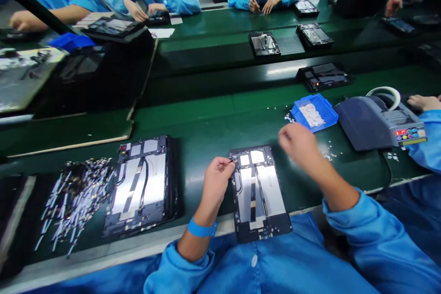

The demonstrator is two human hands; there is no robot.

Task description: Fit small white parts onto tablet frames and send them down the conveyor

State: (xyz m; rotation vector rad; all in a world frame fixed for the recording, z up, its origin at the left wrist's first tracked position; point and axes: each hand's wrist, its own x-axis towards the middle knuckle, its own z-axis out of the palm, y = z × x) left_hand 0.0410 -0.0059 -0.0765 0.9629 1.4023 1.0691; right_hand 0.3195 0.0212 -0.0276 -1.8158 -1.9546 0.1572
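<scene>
An opened tablet point(244, 193) lies in front of me, its silver inner plate and dark ribbon cables facing up. At its upper left corner, the thumb and forefinger of my left hand point(219, 175) pinch together on a small dark part too tiny to name. My right hand point(299, 143), slightly blurred, is raised past the tablet's upper right corner with its fingers curled closed. Whatever those fingers hold, if anything, is hidden. Just beyond that hand stands a blue tray point(333, 118) holding small white pieces point(312, 115).
A stack of opened tablets point(141, 183) is on the left beside a pile of thin strip-like parts point(77, 197). At right stands a grey tape dispenser point(365, 121), with a neighbour's hand point(423, 102) behind it. More tablets point(264, 44) lie across the green bench, where co-workers sit.
</scene>
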